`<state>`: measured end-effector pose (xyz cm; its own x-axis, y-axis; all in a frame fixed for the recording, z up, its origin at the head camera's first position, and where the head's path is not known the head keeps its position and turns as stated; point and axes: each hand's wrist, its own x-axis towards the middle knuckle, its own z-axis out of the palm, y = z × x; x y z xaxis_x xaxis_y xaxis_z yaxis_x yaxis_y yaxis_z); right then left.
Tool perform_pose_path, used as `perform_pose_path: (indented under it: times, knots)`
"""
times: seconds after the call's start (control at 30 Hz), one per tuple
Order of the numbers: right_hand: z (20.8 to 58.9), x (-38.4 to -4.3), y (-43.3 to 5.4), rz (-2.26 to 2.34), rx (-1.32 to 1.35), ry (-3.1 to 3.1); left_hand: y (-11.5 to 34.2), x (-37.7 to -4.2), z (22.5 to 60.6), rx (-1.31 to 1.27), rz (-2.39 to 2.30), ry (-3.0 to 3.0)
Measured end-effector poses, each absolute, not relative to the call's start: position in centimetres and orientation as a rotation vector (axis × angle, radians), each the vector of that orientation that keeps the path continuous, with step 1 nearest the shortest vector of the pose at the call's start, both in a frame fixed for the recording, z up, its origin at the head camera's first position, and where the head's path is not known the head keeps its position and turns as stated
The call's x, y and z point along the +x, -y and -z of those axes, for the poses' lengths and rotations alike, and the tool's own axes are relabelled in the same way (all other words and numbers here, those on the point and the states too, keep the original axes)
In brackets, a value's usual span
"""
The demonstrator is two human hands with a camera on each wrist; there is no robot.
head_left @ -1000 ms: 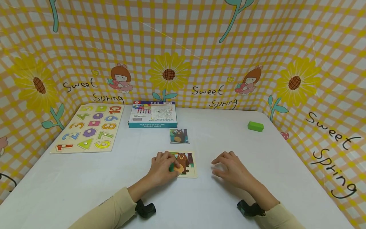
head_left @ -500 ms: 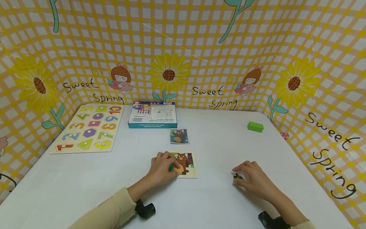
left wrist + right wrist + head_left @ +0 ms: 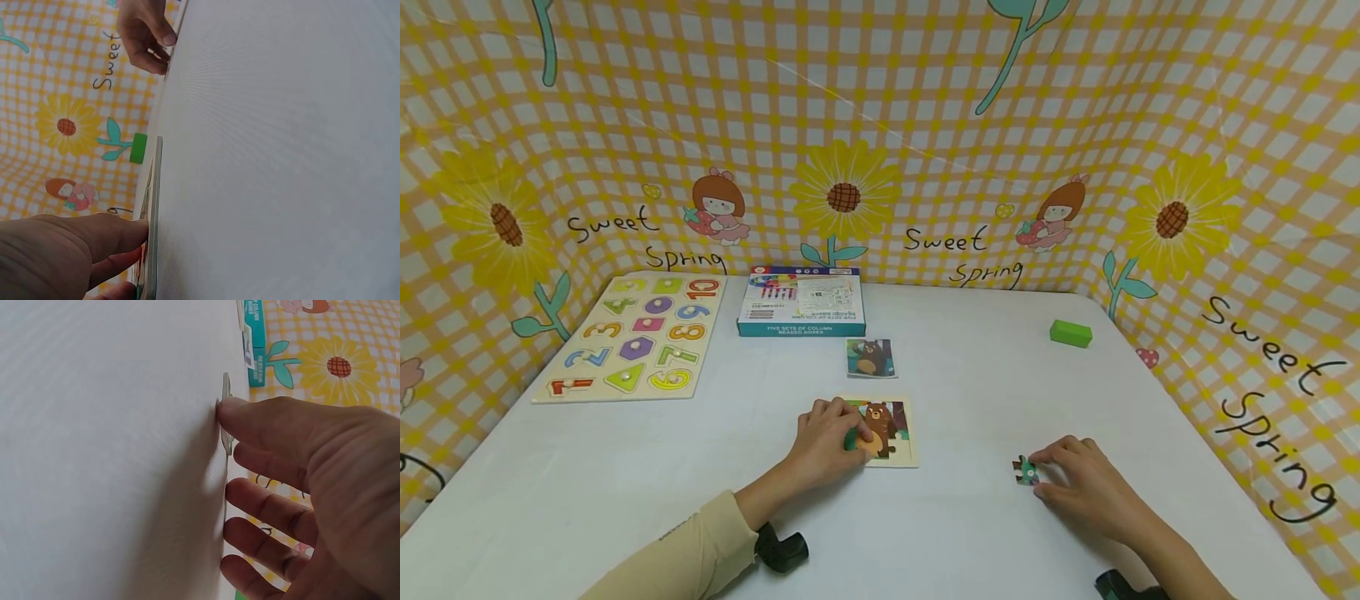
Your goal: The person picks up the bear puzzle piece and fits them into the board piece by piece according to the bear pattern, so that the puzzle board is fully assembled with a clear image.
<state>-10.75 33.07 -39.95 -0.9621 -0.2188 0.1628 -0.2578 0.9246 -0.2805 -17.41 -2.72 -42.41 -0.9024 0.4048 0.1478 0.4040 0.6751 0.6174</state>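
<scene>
A small wooden jigsaw board (image 3: 912,454) with a brown bear picture lies flat in the middle of the table in the head view. My left hand (image 3: 827,442) holds its left part with bent fingers and thumb, covering that side. The board's lower right corner shows bare wood. To the right, my right hand (image 3: 1086,483) pinches a green and brown jigsaw piece (image 3: 1025,471) by its right side, at the table surface. In the right wrist view the thumb (image 3: 240,419) touches the thin piece (image 3: 226,384), edge-on; the other fingers are loosely bent.
Behind the board lies a bear picture card (image 3: 871,357). A boxed bead set (image 3: 801,321) stands at the back, beside a number-and-shape puzzle board (image 3: 632,337) on the left. A green block (image 3: 1071,333) sits far right. Patterned cloth (image 3: 880,108) encloses the table.
My right hand has moved rightward, away from the board, and now pinches a jigsaw piece, which shows more fully than half a second ago. My left hand has stayed on the board.
</scene>
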Motion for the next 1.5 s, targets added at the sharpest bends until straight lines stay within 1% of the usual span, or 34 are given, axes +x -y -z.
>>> perform_pose_path:
  times: [0.93, 1.2, 1.5]
  knots:
    - [40.2, -10.9, -32.8, -0.457, 0.403, 2.913, 2.8, -17.2, 42.4, 0.686, -1.05, -2.869]
    - [39.3, -11.4, -30.6, -0.502, 0.496, 2.889, 2.8, -17.3, 42.5, 0.69, -1.042, -2.875]
    - [39.2, -13.1, -26.7, -0.493, 0.613, 2.884, 2.8, -17.4, 42.4, 0.706, -1.048, -2.87]
